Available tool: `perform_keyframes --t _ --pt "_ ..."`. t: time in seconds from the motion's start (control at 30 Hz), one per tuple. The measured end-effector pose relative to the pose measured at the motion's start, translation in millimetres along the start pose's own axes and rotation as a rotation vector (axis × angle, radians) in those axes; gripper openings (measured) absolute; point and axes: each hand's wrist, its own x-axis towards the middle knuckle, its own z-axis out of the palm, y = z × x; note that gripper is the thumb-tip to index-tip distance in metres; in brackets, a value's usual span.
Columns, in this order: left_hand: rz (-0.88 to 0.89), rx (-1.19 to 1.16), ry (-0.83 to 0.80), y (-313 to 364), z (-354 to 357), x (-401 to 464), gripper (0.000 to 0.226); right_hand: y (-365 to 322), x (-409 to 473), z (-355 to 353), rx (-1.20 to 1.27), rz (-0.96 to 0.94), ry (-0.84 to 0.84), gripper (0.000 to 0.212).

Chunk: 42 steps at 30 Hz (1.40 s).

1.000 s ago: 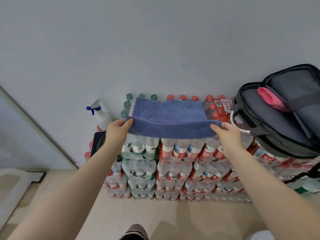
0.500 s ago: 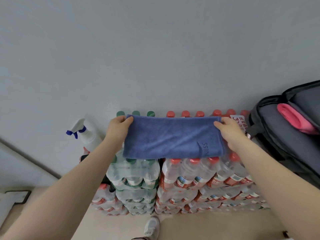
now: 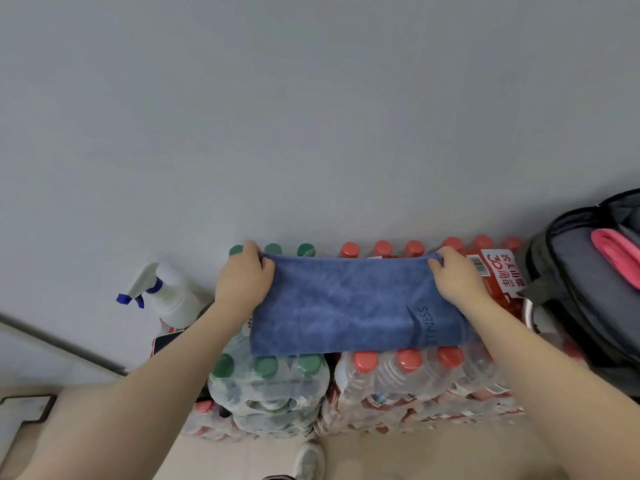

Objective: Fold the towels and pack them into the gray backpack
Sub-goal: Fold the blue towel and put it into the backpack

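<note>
Compared with the frame half a second earlier, the blue terry towel (image 3: pixel 349 303) has been carried toward the wall and laid flatter, and both hands have advanced to its far edge.

Head view. The towel, already folded into a wide band, lies across the capped tops of shrink-wrapped packs of water bottles (image 3: pixel 391 379), green caps on the left and red caps on the right. Its far hem runs straight between the two hands; its near hem hangs just over the front row of caps. A darker printed logo and lettering sit near the right end. The left hand (image 3: pixel 244 282) pinches the far left corner with curled fingers; the right hand (image 3: pixel 455 277) pinches the far right corner likewise. The gray backpack (image 3: pixel 585 292) stands open just to the right of the towel, with a pink folded towel (image 3: pixel 616 258) already inside its compartment. A white spray bottle with a blue trigger (image 3: pixel 162 292) stands at the left, against the wall.

Handling, as judged: the towel appears light, soft and limp, non-slippery, with no stiffness of its own. It will likely sag between grips and settle unevenly on the bottle caps, so the corners or the folded edge are the sensible places to take hold.
</note>
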Motion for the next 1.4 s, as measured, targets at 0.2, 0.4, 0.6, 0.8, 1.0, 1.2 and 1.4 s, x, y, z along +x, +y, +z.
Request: perform_keyframes --t 0.2,0.4,0.6,0.8,1.0,1.2,1.4 --pt "-0.055 0.075 0.004 1 6 3 0.019 -6 -3 -1 -0.092 -0.004 0.018 0.030" --pt "0.646 0.322 0.217 17 25 -15 0.040 -53 -34 12 -0.227 -0.436 0.073 0.052" --pt "0.594 0.360 -0.255 6 43 -31 0.112 -56 -52 51 -0.491 -0.597 -0.270 0.076" --pt "0.542 0.470 -0.281 -2 37 -29 0.134 -11 -41 22 -0.476 -0.279 -0.197 0.064" --pt "0.508 0.458 -0.301 5 35 -30 0.142 1 -57 7 0.188 0.032 -0.072 0.063" --pt "0.654 0.372 -0.265 36 47 -41 0.119 -7 -57 -11 0.540 0.244 -0.096 0.019" --pt "0.912 0.413 -0.401 69 69 -42 0.089 -7 -50 -40 0.530 0.136 -0.126 0.010"
